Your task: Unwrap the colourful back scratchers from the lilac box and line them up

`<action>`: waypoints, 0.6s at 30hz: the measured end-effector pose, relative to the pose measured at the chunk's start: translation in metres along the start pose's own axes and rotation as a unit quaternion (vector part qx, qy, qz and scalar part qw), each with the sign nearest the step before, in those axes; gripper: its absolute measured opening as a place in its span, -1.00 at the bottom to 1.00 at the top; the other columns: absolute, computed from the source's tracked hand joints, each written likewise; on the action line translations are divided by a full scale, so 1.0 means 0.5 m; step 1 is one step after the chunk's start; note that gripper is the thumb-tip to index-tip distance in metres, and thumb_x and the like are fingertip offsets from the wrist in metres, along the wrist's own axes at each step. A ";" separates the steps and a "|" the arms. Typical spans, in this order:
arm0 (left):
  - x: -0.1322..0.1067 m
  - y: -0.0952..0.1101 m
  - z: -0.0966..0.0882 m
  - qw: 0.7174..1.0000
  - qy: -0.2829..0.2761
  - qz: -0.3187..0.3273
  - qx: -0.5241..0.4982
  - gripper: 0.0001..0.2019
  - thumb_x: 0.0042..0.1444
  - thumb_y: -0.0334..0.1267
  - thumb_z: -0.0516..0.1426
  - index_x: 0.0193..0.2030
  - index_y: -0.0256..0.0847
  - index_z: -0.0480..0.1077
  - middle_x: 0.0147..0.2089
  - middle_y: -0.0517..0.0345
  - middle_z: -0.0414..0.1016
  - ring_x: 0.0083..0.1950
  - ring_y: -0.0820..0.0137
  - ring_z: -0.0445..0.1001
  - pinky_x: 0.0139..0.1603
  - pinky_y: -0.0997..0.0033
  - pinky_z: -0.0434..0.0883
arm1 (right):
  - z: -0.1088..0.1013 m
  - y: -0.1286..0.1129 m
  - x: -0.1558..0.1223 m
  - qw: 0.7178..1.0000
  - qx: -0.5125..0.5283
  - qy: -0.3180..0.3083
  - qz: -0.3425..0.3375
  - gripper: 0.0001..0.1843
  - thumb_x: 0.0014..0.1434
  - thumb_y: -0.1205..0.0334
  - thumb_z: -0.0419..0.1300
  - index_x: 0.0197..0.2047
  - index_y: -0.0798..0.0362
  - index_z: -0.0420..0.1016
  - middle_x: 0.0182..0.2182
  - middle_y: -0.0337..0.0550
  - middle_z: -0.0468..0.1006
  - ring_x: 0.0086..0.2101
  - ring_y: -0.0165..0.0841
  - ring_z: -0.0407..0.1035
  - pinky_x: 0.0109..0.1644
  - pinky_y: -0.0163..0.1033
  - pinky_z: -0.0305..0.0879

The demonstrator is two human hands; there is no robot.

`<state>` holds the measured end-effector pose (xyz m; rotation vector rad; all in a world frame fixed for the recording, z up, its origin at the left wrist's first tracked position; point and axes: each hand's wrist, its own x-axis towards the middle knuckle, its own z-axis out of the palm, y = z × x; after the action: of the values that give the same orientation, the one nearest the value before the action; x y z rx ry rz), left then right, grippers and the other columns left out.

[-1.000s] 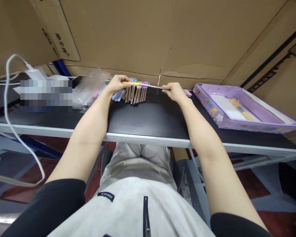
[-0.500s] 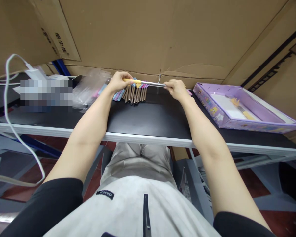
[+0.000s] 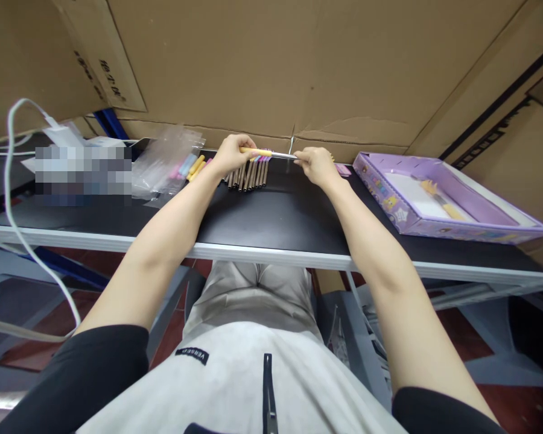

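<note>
Both hands are raised over the back of the table, holding a back scratcher (image 3: 262, 152) level between them. It has a yellow handle, a silver metal rod and what looks like a yellow clawed head. My left hand (image 3: 232, 155) is closed on the handle end. My right hand (image 3: 315, 164) is closed at the far end of the rod, with yellow points showing just past the fingers. Below and beside my left hand lies a row of metal rods (image 3: 247, 176) with coloured ends, partly hidden by that hand. Yellow handles (image 3: 196, 168) show left of it.
A purple printed box (image 3: 400, 223) stands open at the right, with another yellow back scratcher (image 3: 447, 208) inside. Clear plastic bags (image 3: 160, 160) lie at the left, near a white cable (image 3: 9, 163). A pink piece (image 3: 342, 170) lies beside the box. Cardboard (image 3: 235, 66) walls the back.
My left hand has moved right with the yellow handle, toward my right hand, and the silver rod showing between them is shorter. Yellow handles on the table have come into view.
</note>
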<state>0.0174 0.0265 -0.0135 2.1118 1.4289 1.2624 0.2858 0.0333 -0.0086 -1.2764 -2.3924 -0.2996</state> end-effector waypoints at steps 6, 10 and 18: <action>-0.002 0.005 0.020 1.000 0.014 0.003 0.003 -0.93 0.13 -0.35 0.29 -0.29 -0.24 0.47 -0.37 0.13 0.42 -0.25 0.34 0.36 -0.06 0.30 0.41 | -0.019 -0.019 -0.002 0.999 -0.032 -0.007 0.001 -0.77 0.36 0.33 0.08 -0.22 0.10 0.58 -0.26 0.00 0.59 -0.22 -0.23 0.39 -0.16 -0.20 0.13; -0.007 0.019 0.025 1.000 0.018 -0.019 0.014 -0.95 0.15 -0.38 0.28 -0.29 -0.25 0.48 -0.34 0.11 0.44 -0.23 0.33 0.38 -0.02 0.26 0.42 | -0.024 -0.023 -0.003 0.999 -0.047 -0.015 -0.003 -0.75 0.37 0.33 0.06 -0.19 0.10 0.59 -0.25 0.03 0.59 -0.21 -0.21 0.39 -0.15 -0.18 0.14; -0.017 0.038 0.004 0.997 -0.013 -0.025 0.071 -0.95 0.18 -0.34 0.27 -0.25 -0.26 0.51 -0.27 0.04 0.52 -0.15 0.27 0.43 0.03 0.25 0.39 | -0.007 -0.032 -0.006 0.998 -0.047 -0.036 0.002 -0.70 0.38 0.30 0.06 -0.11 0.10 0.64 -0.20 0.05 0.62 -0.16 -0.16 0.42 -0.10 -0.16 0.19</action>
<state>0.0291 0.0111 -0.0064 2.1597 1.5932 1.1415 0.2746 0.0209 -0.0069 -1.3560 -2.4622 -0.3750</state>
